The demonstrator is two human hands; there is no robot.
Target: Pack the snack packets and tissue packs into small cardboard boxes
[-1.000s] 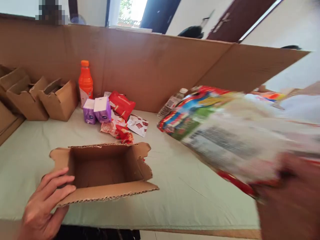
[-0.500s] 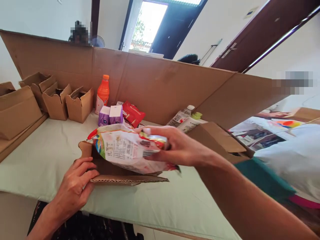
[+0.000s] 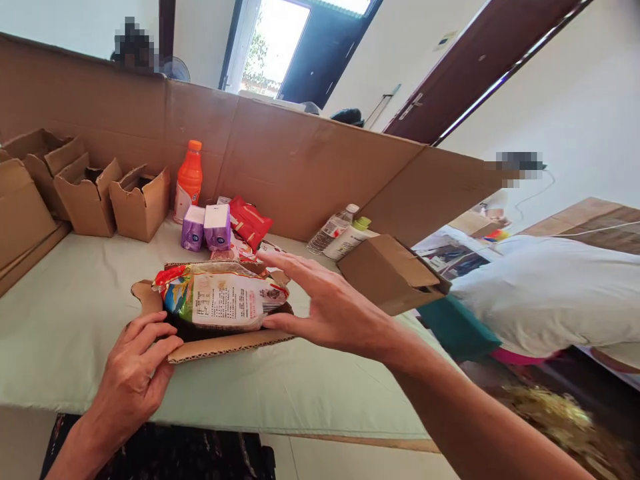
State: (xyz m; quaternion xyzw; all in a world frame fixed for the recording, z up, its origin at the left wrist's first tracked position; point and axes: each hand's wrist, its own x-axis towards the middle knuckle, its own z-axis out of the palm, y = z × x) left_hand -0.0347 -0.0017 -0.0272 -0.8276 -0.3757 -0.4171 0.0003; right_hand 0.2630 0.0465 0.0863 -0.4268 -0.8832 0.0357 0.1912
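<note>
A printed plastic food packet (image 3: 225, 301), white-labelled with a red, blue and green end, lies inside an open cardboard box (image 3: 233, 344). My left hand (image 3: 136, 360) grips the box's near left corner, fingertips over the edge. At the packet's right end, my right hand (image 3: 333, 308) is open, thumb and fingers spread apart. Its thumb tip is at the packet's edge; whether it touches I cannot tell. Just behind the box sit two purple-and-white tissue packs (image 3: 217, 228), a red packet (image 3: 250, 223) and an orange drink bottle (image 3: 189, 183).
Several cardboard boxes (image 3: 140, 207) stand at the left. To the right, a clear bottle (image 3: 333, 230) and a white bottle with a green cap (image 3: 350, 239) lean near a tilted cardboard box (image 3: 387, 273). A cardboard partition (image 3: 300, 173) borders the table's back. Another person (image 3: 545, 293) is at the right.
The packet has gone down into the box, and my right hand has let go of it and opened. My left hand stays on the box corner. The view has shifted rightward.
</note>
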